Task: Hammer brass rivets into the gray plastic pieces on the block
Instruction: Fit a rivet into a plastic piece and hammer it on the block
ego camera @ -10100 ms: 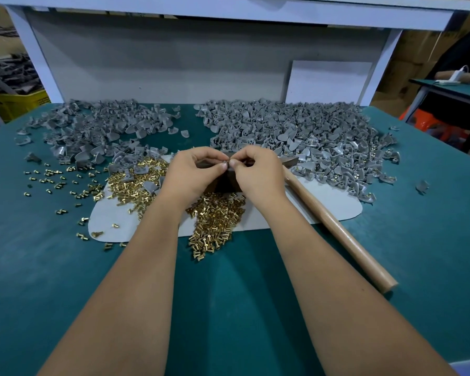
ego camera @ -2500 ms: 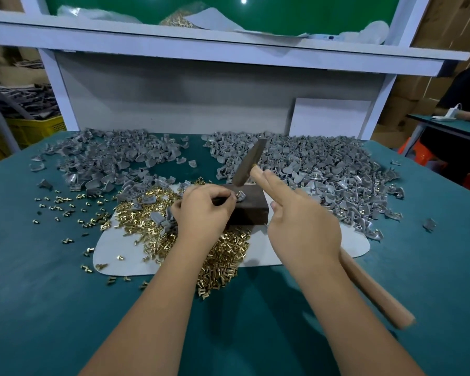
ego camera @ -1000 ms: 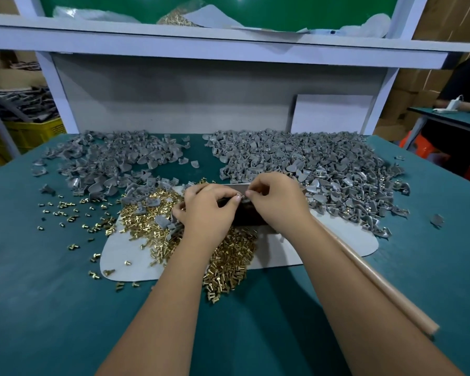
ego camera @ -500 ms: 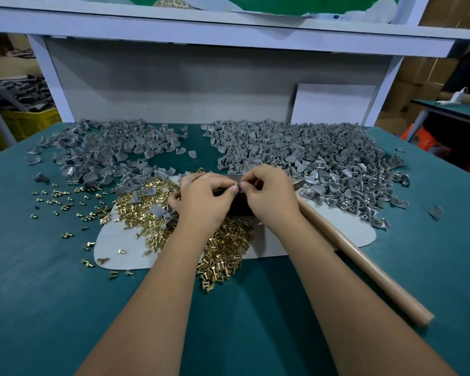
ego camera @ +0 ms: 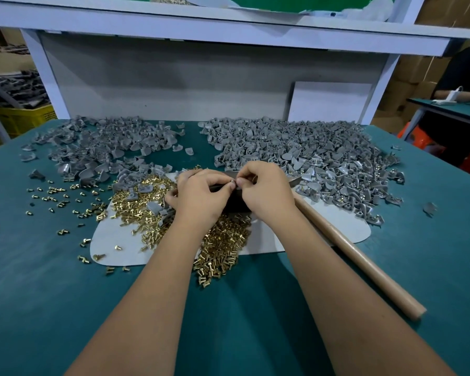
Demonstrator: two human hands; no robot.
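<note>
Both hands meet over the dark block (ego camera: 238,203), which sits on the pale mat (ego camera: 334,226) at the centre of the green desk (ego camera: 38,294). The left hand (ego camera: 201,196) has its fingers curled, thumb and forefinger tips pinched on a small item at the top of the block. The right hand (ego camera: 266,191) is likewise curled, its thumb and forefinger tips pinched at the same spot, touching the left fingertips. The pinched item is too small and too covered to identify; a gray edge shows between the fingertips. Most of the block is hidden behind the two hands.

The hammer (ego camera: 358,264) lies on the desk to the right of the right forearm, untouched. Its wooden handle runs diagonally from beside the block toward the near right; the head end passes behind the right hand.

Loose brass rivets (ego camera: 223,245) form a heap on the mat just in front of and left of the block, partly under the left wrist. Scattered rivets (ego camera: 57,191) lie on the desk further left.

A large pile of gray plastic pieces (ego camera: 310,153) covers the desk behind and to the right of the block; some show brass. A second gray pile (ego camera: 98,147) lies at the rear left. A few gray pieces rest among the rivets on the mat.

A white shelf frame (ego camera: 228,31) stands behind the desk.
</note>
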